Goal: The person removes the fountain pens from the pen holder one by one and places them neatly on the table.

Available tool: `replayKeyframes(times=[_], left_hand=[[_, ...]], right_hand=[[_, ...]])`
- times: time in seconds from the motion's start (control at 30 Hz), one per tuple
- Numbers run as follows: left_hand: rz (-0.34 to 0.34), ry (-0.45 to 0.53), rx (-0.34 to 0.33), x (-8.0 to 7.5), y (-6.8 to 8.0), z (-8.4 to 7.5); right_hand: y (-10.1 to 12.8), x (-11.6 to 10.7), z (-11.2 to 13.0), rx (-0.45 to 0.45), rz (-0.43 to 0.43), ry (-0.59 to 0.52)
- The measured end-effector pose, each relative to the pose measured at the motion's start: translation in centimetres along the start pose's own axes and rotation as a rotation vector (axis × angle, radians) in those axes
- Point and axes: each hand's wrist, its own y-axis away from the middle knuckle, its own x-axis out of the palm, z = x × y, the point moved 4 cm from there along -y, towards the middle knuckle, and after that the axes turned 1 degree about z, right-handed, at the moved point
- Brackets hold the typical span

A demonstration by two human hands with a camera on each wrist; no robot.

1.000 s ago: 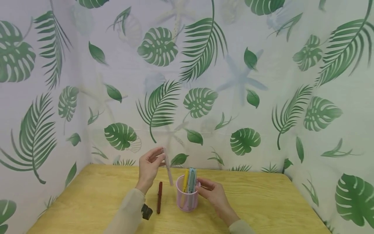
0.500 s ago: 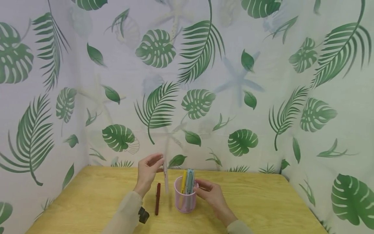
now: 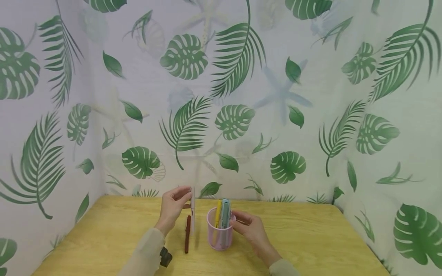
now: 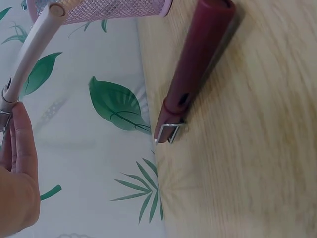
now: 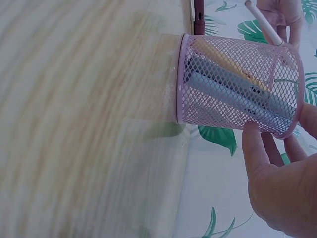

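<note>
My left hand [image 3: 171, 209] pinches a pale pinkish-white pen [image 3: 192, 209] by its clip end, with the thumb and fingertips. The pen hangs nearly upright, just right of a dark red pen [image 3: 187, 234] lying on the table. In the left wrist view the red pen's silver clip [image 4: 169, 131] shows clearly. Further right stands a pink mesh pen holder [image 5: 237, 84] containing a yellow pen [image 3: 218, 214] and several light blue-green pens [image 3: 225, 214]. My right hand [image 3: 253, 232] holds the holder at its right side near the rim, thumb and fingers bent against it.
The wood-grain table [image 3: 304, 237] ends at a leaf-printed cloth backdrop [image 3: 221, 80] behind and on both sides. A black wrist camera [image 3: 165, 257] sits on my left wrist, close to the red pen.
My left hand has lowered the pale pen and shifted it left, away from the holder and toward the red pen. The pen has gone from tilted to nearly upright. The right hand stays on the holder.
</note>
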Motion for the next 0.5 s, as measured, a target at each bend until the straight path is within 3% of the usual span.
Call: replayKeyframes(times=[0.5], left_hand=[[-0.011, -0.124, -0.138, -1.4, 0.1, 2.0]], right_hand=[[0.0, -0.1, -0.3, 0.007, -0.016, 0.011]])
